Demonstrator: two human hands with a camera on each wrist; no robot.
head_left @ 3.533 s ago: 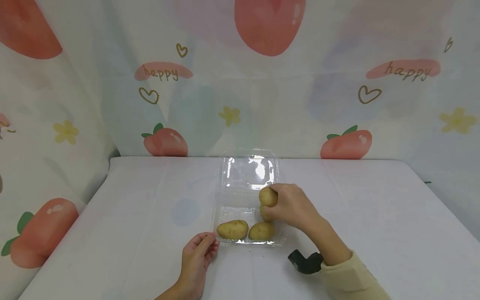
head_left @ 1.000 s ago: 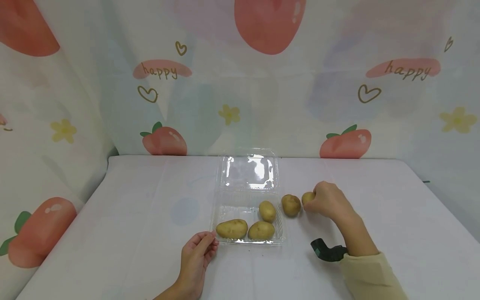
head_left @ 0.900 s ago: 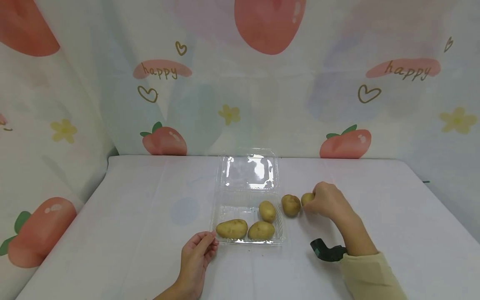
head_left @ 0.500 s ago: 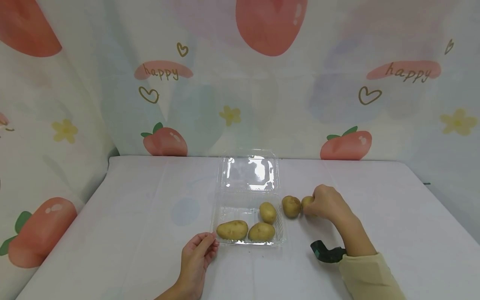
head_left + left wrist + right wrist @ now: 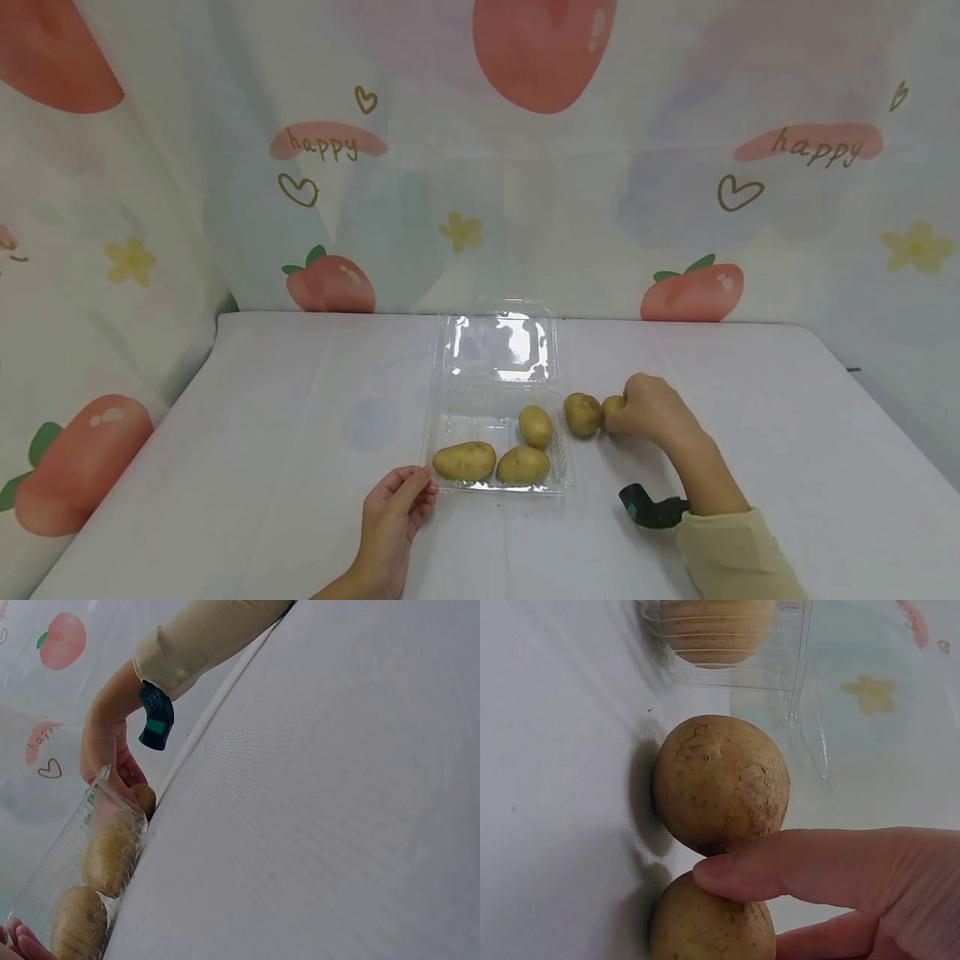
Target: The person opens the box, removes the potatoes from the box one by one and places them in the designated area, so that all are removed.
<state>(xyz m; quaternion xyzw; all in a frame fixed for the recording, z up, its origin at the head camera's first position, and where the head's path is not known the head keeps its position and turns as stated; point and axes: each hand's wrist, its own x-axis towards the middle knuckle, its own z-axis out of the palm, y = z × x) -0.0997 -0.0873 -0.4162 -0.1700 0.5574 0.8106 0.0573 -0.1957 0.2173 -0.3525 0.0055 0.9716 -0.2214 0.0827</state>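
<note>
A clear plastic clamshell container (image 5: 480, 396) stands with its lid raised behind it. In it lie a long potato (image 5: 465, 461) at front left, a second potato (image 5: 523, 465) beside it and a smaller potato (image 5: 536, 426) behind that one. My left hand (image 5: 393, 512) pinches the container's front left corner. On the table, just right of the container, sits a rounder potato (image 5: 721, 784). My right hand (image 5: 656, 412) grips another potato (image 5: 712, 922) right beside it, the thumb lying over the top. The hand hides much of that potato in the head view.
A white cloth covers the table (image 5: 285, 433). A printed curtain (image 5: 525, 192) hangs along the back edge and left side. A dark curved device (image 5: 652, 508) sits at my right wrist, below the sleeve (image 5: 738, 554).
My right hand has moved from over the container to the table at its right and holds a potato there. Over the last second it shifts slightly leftward. My left hand stays put.
</note>
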